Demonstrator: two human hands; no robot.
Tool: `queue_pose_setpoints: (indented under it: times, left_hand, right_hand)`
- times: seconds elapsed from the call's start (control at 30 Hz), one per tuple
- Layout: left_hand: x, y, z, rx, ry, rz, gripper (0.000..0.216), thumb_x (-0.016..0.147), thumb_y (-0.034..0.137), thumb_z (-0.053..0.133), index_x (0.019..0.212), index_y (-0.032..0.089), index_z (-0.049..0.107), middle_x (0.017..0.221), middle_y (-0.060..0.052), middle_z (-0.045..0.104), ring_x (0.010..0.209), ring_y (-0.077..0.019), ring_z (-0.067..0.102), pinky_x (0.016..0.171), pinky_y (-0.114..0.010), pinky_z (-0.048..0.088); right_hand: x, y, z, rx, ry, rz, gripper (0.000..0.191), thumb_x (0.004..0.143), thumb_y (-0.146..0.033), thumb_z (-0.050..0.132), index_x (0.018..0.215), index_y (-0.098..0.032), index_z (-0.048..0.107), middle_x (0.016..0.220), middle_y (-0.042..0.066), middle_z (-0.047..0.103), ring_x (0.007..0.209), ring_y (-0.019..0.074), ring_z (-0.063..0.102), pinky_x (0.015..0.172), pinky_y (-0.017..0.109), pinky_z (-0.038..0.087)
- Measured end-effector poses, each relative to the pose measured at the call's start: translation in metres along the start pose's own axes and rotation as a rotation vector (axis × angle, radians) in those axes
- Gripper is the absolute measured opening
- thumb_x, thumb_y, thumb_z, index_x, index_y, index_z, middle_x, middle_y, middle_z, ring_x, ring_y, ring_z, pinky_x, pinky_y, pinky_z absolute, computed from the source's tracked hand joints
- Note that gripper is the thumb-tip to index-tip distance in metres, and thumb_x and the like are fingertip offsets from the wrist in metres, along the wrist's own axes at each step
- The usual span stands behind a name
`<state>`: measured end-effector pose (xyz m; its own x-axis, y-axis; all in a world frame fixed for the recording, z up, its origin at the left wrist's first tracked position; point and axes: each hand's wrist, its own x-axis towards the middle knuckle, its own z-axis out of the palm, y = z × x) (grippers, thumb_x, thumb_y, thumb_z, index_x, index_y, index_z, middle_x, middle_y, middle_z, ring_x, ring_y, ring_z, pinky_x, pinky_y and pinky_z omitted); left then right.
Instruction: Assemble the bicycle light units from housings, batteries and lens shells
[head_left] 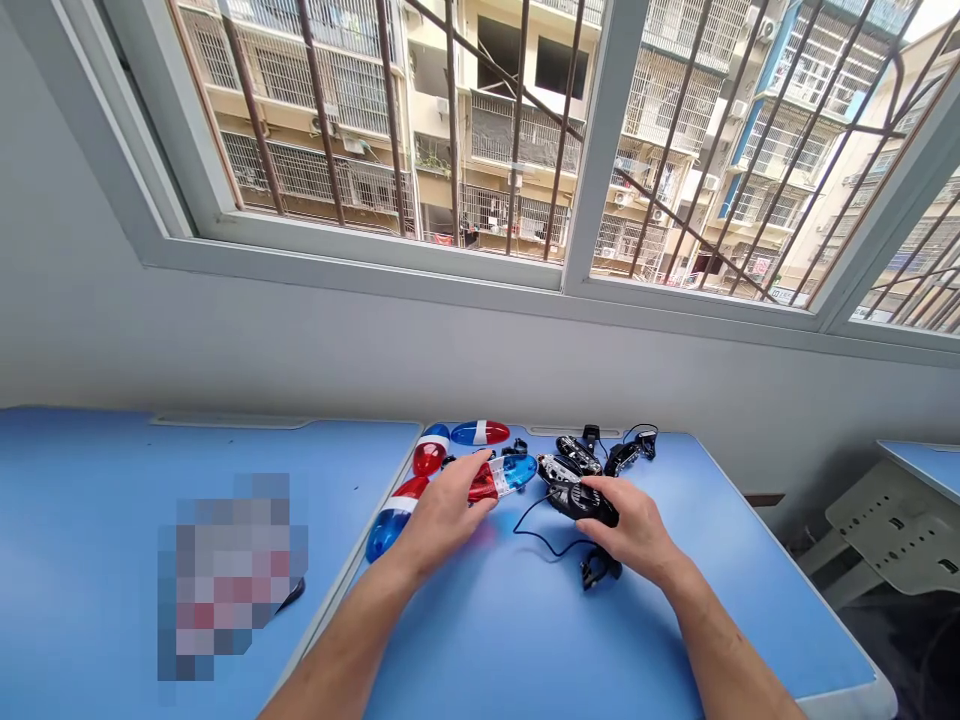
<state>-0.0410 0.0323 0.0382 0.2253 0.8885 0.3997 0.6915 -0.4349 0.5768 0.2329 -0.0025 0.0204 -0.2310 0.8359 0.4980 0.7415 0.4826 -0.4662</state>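
My left hand (pixel 444 512) grips a red and blue oval light cover (pixel 504 477) on the blue desk (pixel 525 640). My right hand (pixel 634 528) rests on a black oval base (pixel 579 499) with a thin black wire (pixel 544 540) trailing from it toward me. Three more red and blue covers lie near the left hand: one (pixel 391 520) beside the wrist, one (pixel 430 451) behind it, one (pixel 480 432) at the back. Other black bases with wires (pixel 600 455) sit behind the right hand.
A second blue desk (pixel 90 500) adjoins on the left, with a blurred object (pixel 229 570) on it. A grey wall and barred window (pixel 480 130) stand behind. A grey chair (pixel 892 530) and another desk edge (pixel 926 465) are at the right.
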Motion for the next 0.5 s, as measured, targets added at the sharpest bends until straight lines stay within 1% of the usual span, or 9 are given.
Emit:
queue_pose_setpoints:
  times: [0.07, 0.17, 0.27, 0.43, 0.5]
  left_hand:
    - [0.001, 0.0, 0.0, -0.005, 0.038, 0.01, 0.049, 0.079, 0.029, 0.056, 0.126, 0.018, 0.058, 0.126, -0.011, 0.066, 0.116, -0.0322, 0.062, 0.095, -0.044, 0.053]
    - [0.002, -0.002, 0.001, -0.009, 0.086, 0.016, 0.05, 0.079, 0.03, 0.056, 0.127, 0.018, 0.057, 0.125, -0.011, 0.066, 0.115, -0.0313, 0.062, 0.096, -0.043, 0.052]
    - [0.003, -0.004, 0.001, -0.013, 0.131, 0.028, 0.05, 0.079, 0.031, 0.057, 0.127, 0.019, 0.058, 0.125, -0.009, 0.067, 0.116, -0.0309, 0.061, 0.097, -0.043, 0.051]
    - [0.004, -0.003, -0.004, -0.025, 0.167, 0.023, 0.049, 0.08, 0.033, 0.058, 0.127, 0.021, 0.058, 0.126, -0.007, 0.066, 0.12, -0.0304, 0.058, 0.1, -0.041, 0.049]
    - [0.003, -0.001, -0.006, -0.029, 0.17, 0.013, 0.048, 0.081, 0.032, 0.057, 0.127, 0.021, 0.058, 0.127, -0.007, 0.066, 0.121, -0.0301, 0.057, 0.101, -0.04, 0.048]
  right_hand:
    - [0.001, 0.001, 0.004, -0.019, -0.025, -0.015, 0.045, 0.076, -0.022, 0.07, 0.12, -0.023, 0.063, 0.114, 0.008, 0.072, 0.105, 0.0264, 0.065, 0.088, 0.041, 0.054]
    - [0.005, 0.001, 0.01, -0.039, -0.057, -0.038, 0.047, 0.075, -0.02, 0.07, 0.122, -0.023, 0.062, 0.117, 0.008, 0.07, 0.107, 0.0268, 0.064, 0.09, 0.042, 0.053]
    - [0.009, -0.006, 0.014, -0.044, -0.099, -0.064, 0.049, 0.075, -0.019, 0.072, 0.123, -0.02, 0.061, 0.12, 0.01, 0.069, 0.109, 0.027, 0.063, 0.091, 0.042, 0.052]
    - [0.011, -0.023, 0.011, -0.064, -0.196, -0.08, 0.045, 0.077, -0.019, 0.07, 0.121, -0.02, 0.062, 0.117, 0.01, 0.069, 0.108, 0.0263, 0.064, 0.091, 0.04, 0.052]
    - [0.01, -0.026, 0.009, -0.084, -0.206, -0.064, 0.044, 0.077, -0.017, 0.069, 0.12, -0.022, 0.062, 0.117, 0.009, 0.07, 0.107, 0.0255, 0.064, 0.09, 0.039, 0.052]
